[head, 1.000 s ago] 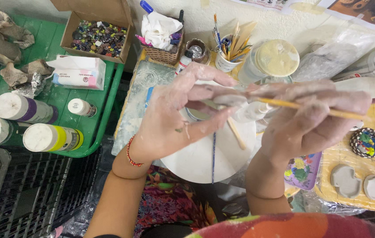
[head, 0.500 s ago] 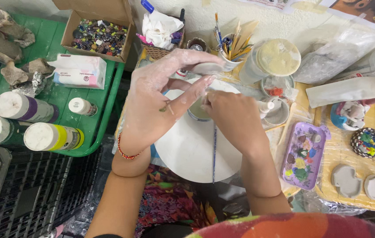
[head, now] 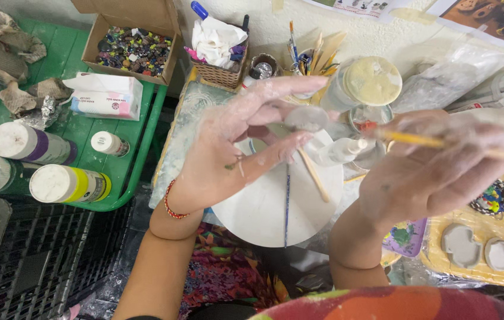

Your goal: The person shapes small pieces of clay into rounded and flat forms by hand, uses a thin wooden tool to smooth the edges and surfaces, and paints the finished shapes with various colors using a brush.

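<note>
moved: right hand [head: 441, 172] swung away from the round white board [head: 275, 207], brush [head: 418, 140] gripped.
left hand [head: 246, 142]: pinched small grey clay piece [head: 305, 117] above board.
advice: steady piece, light strokes.

Both forearms were bare; the left hand [head: 237, 151] and right hand [head: 435, 172] were smeared with pale clay. A red beaded bracelet [head: 169, 201] circled the left wrist.

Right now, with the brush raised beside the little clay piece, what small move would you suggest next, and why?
Probably bring the brush tip left onto the small grey clay piece: the left hand pinches it up, face exposed, while the right hand holds the brush just apart.
</note>
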